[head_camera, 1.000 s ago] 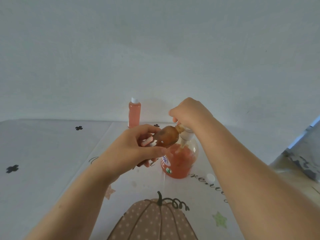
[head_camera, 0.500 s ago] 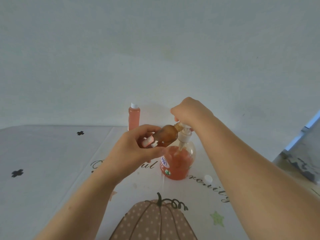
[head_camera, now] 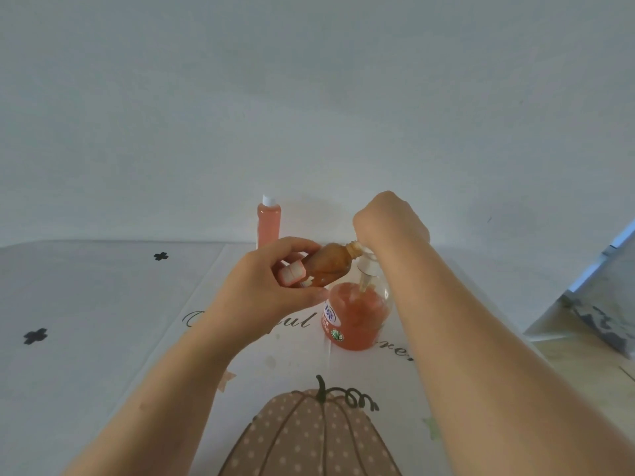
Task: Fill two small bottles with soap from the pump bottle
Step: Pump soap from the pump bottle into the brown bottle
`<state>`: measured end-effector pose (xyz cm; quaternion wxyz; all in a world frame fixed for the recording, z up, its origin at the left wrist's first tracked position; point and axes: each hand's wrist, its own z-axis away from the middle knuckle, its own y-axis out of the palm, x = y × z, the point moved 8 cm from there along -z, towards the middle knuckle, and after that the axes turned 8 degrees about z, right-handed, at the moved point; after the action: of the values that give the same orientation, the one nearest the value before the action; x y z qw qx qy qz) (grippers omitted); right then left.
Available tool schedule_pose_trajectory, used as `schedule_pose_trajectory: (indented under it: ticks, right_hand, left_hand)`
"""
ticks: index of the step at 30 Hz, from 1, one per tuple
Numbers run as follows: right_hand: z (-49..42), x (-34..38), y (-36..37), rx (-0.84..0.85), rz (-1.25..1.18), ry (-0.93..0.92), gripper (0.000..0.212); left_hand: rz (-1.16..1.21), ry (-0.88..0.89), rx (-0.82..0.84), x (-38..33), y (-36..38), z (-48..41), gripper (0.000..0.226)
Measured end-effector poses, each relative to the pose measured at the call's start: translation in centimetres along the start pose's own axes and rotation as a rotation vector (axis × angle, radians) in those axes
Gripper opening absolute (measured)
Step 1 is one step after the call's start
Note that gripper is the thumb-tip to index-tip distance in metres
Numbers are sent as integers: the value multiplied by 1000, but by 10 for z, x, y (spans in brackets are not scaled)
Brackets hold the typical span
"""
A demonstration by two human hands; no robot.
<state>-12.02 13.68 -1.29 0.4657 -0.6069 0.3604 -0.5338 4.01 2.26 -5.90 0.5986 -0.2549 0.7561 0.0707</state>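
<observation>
Pinching the tilted brown bottle [head_camera: 330, 266] between thumb and fingers, the left hand [head_camera: 261, 286] holds its mouth against the pump bottle [head_camera: 357, 321] on the table [head_camera: 103, 304], whose head the right hand [head_camera: 388, 221] covers with curled fingers; a hard press may jolt them apart, spilling soap

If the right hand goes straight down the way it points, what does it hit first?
The white pump head of the clear pump bottle of orange soap, apparently touching the right hand from below.
</observation>
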Motion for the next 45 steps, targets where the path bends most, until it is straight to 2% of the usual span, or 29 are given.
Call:
schedule_pose_trajectory:
  ticks: [4, 10, 17, 21, 23, 28, 34, 40, 42, 45]
  right_hand:
    - [1, 0, -2, -15, -34, 3, 16]
    - [-4, 3, -4, 48, -288, -14, 8]
    - [1, 10, -19, 108, -299, -157, 16]
    - [9, 23, -26, 91, -186, -378, 20]
    - [9, 25, -21, 91, -116, -416, 23]
    - [8, 22, -11, 96, -60, -413, 27]
    - [2, 24, -4, 69, 124, -423, 33]
    - [-1, 26, 17, 132, 455, -423, 32]
    - [-5, 23, 20, 130, 456, -415, 32]
    - [-3, 21, 13, 89, 289, -410, 32]
  left_hand:
    - [5, -4, 8, 1, 1, 0, 43]
    - [16, -2, 19, -2, 4, 1, 44]
    - [6, -2, 18, -4, 3, 3, 44]
    - [0, -4, 13, -4, 2, 3, 44]
    - [2, 0, 14, -5, 3, 3, 43]
    - [-10, -2, 5, -4, 2, 2, 40]
    - [-17, -5, -15, -4, -2, 1, 38]
    - [-65, 10, -16, -3, -4, 0, 41]
    - [-75, 20, -18, -3, -4, 0, 42]
    - [-95, 39, -25, -5, -4, 1, 42]
